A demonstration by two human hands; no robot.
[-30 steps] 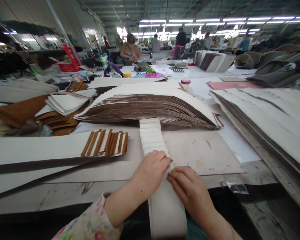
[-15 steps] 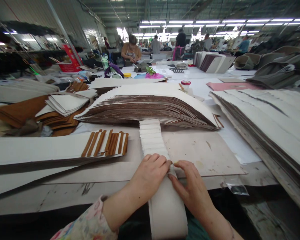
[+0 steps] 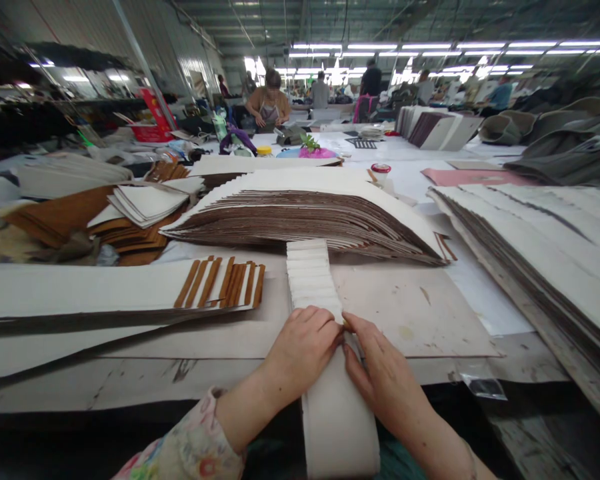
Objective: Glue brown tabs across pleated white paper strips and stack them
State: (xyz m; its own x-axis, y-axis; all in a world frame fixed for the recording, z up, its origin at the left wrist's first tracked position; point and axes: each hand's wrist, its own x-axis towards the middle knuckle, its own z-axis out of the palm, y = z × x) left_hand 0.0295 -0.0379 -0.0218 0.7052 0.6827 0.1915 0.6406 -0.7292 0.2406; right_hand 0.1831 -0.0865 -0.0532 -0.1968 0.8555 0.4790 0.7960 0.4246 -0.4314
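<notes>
A row of overlapped white strips (image 3: 313,277) runs from the table's near edge toward the big fanned stack. My left hand (image 3: 303,347) lies on the strips' left side, fingers curled down on the top strip. My right hand (image 3: 380,370) presses the same strip from the right, fingers together and meeting the left hand's fingertips. The strip's near end (image 3: 337,427) hangs over the table edge toward me. Both hands grip or pinch the white strip where they meet.
A large fanned stack of brown-and-white sheets (image 3: 305,213) sits beyond the strips. Brown strips (image 3: 225,283) lie on long white boards at left. Another long stack (image 3: 540,253) lines the right. Stained cardboard (image 3: 410,313) covers the table. A person (image 3: 270,107) works at a far table.
My right hand slid forward and left along the strip until its fingertips met the left hand. The view shifted slightly.
</notes>
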